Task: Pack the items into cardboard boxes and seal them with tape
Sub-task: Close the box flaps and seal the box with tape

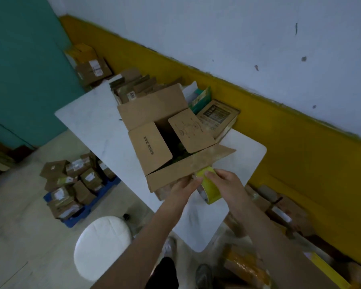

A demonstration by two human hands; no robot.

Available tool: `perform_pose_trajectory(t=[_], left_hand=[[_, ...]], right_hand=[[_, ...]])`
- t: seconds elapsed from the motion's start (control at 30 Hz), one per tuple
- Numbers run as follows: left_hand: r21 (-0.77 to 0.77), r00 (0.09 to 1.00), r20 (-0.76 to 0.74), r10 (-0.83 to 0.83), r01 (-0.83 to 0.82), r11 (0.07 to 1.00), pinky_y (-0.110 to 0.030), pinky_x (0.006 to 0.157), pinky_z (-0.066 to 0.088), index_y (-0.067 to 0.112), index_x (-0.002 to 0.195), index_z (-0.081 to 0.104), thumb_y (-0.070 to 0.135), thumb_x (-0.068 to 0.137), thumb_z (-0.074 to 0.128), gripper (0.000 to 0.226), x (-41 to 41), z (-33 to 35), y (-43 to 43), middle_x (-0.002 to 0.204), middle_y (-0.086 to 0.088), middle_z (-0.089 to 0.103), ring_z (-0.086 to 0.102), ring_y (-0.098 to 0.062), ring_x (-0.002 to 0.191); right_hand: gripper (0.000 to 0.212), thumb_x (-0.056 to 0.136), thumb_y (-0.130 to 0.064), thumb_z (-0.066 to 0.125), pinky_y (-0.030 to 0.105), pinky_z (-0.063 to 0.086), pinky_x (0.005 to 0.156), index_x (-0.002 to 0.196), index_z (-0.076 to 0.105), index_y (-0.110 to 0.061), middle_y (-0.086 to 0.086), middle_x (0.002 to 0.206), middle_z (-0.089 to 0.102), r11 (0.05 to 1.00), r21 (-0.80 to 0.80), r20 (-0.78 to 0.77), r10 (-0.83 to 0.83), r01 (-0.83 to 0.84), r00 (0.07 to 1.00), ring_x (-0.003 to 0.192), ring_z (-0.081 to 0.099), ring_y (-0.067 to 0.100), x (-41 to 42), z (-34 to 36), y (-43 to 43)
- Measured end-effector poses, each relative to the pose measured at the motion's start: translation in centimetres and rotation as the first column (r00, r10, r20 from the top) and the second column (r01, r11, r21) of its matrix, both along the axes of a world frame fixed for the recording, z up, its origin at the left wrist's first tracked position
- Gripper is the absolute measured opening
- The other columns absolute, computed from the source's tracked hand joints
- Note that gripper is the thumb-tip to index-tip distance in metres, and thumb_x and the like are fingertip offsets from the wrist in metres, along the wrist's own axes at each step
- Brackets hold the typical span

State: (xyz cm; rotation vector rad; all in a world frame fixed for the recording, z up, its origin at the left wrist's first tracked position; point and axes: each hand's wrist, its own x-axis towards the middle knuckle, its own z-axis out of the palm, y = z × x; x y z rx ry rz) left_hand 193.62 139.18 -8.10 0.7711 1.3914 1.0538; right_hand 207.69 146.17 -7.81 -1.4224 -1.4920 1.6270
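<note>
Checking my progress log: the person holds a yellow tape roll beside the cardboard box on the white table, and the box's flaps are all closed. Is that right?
Not quite. In the head view the cardboard box on the white table has its flaps open, not closed. The right hand does hold the yellow tape roll beside it.

Cardboard flaps (150,146) hide most box (175,176) contents (something green).

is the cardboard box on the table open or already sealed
Open. The cardboard box has flaps spread apart, showing its dark inside, with no tape across them; the right hand holds the tape roll.
</note>
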Motion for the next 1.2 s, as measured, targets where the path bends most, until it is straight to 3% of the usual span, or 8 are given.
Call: perform_pose_trajectory(t=[0.13, 0.27, 0.37, 0.47, 0.63, 0.8, 0.97, 1.2], left_hand=[[0.161, 0.713, -0.696, 0.079, 0.049, 0.986, -0.005, 0.069, 0.045, 0.035, 0.099, 0.074, 0.037, 0.096, 0.057, 0.017, -2.5, 3.7, -2.9, 0.093, 0.025, 0.072, 0.065, 0.007, 0.084], [0.437, 0.462, -0.813, 0.356, 0.079, 0.896, -0.003, 0.068, 0.043, 0.036, 0.105, 0.071, 0.043, 0.095, 0.052, 0.022, -5.2, 7.6, 0.3, 0.094, 0.024, 0.068, 0.060, 0.006, 0.085], [0.052, 0.568, -0.814, -0.122, 0.281, 0.958, -0.013, 0.090, 0.044, 0.019, 0.122, 0.065, 0.045, 0.101, 0.049, 0.037, -6.6, 9.0, 6.4, 0.119, 0.006, 0.065, 0.058, -0.006, 0.105], [-0.204, 0.739, -0.486, -0.467, 0.423, 0.883, -0.021, 0.092, 0.047, 0.015, 0.121, 0.069, 0.052, 0.103, 0.039, 0.051, -8.0, 8.9, 9.7, 0.123, 0.002, 0.068, 0.062, -0.014, 0.115], [-0.263, 0.670, -0.500, -0.549, 0.487, 0.833, -0.036, 0.109, 0.043, 0.012, 0.120, 0.071, 0.051, 0.100, 0.044, 0.051, -10.5, 8.5, 12.3, 0.129, -0.003, 0.066, 0.059, -0.018, 0.121], [-0.209, 0.512, -0.675, -0.532, 0.558, 0.803, -0.027, 0.078, 0.045, 0.024, 0.080, 0.069, 0.036, 0.106, 0.041, 0.040, -10.6, 8.8, 13.3, 0.084, 0.007, 0.068, 0.062, -0.009, 0.081], [-0.188, 0.438, -0.755, -0.488, 0.568, 0.801, -0.038, 0.077, 0.045, -0.011, 0.097, 0.064, 0.026, 0.108, 0.038, 0.046, -10.8, 8.9, 14.0, 0.098, -0.027, 0.066, 0.058, -0.028, 0.081], [-0.192, 0.369, -0.848, -0.380, 0.455, 0.869, -0.029, 0.060, 0.028, 0.005, 0.084, 0.057, 0.022, 0.108, 0.038, 0.035, -12.0, 5.7, 15.0, 0.081, -0.009, 0.053, 0.042, -0.012, 0.062]], right_hand=[[0.027, 0.095, -0.041, 0.060, 0.017, 0.052, 0.054, 0.076, 0.079, -0.036, -0.005, 0.076, 0.076, 0.999, -0.004, -0.115, 0.031, -0.032, 0.993, 0.067, 0.071, 0.006, -1.7, 2.0, 1.4], [0.052, 0.090, -0.063, 0.053, 0.033, 0.052, 0.068, 0.076, 0.072, -0.017, 0.006, 0.076, 0.072, 0.999, 0.051, 0.013, -0.016, 0.015, 1.000, 0.075, 0.067, 0.021, -3.6, 3.0, 3.6], [0.065, 0.086, -0.076, 0.039, 0.034, 0.049, 0.077, 0.098, 0.069, -0.019, 0.005, 0.094, 0.066, 0.997, -0.016, 0.097, -0.071, 0.073, 0.993, 0.088, 0.063, 0.021, -5.1, 3.6, 4.9], [0.076, 0.071, -0.083, 0.048, 0.037, 0.054, 0.086, 0.104, 0.073, -0.019, 0.005, 0.098, 0.074, 0.995, -0.090, -0.024, -0.044, 0.041, 0.999, 0.092, 0.070, 0.025, -5.7, 4.3, 5.8], [0.045, 0.079, -0.058, 0.070, 0.042, 0.058, 0.087, 0.098, 0.077, -0.018, 0.008, 0.094, 0.077, 0.995, -0.026, -0.201, 0.088, -0.095, 0.976, 0.089, 0.074, 0.025, -5.7, 3.5, 6.2], [0.040, 0.088, -0.049, 0.062, 0.033, 0.060, 0.074, 0.094, 0.079, -0.013, 0.012, 0.093, 0.077, 0.997, 0.008, -0.235, 0.074, -0.074, 0.969, 0.087, 0.074, 0.026, -6.2, 3.6, 6.4], [0.050, 0.094, -0.047, 0.058, 0.028, 0.058, 0.056, 0.096, 0.072, 0.001, 0.020, 0.082, 0.075, 0.994, -0.094, -0.214, 0.042, -0.063, 0.976, 0.064, 0.073, 0.024, -7.2, 4.4, 6.5], [0.037, 0.093, -0.043, 0.062, 0.027, 0.052, 0.049, 0.092, 0.068, -0.006, 0.018, 0.067, 0.070, 0.970, -0.225, -0.055, 0.083, -0.093, 0.995, 0.050, 0.064, 0.024, -6.1, 3.4, 4.0]])
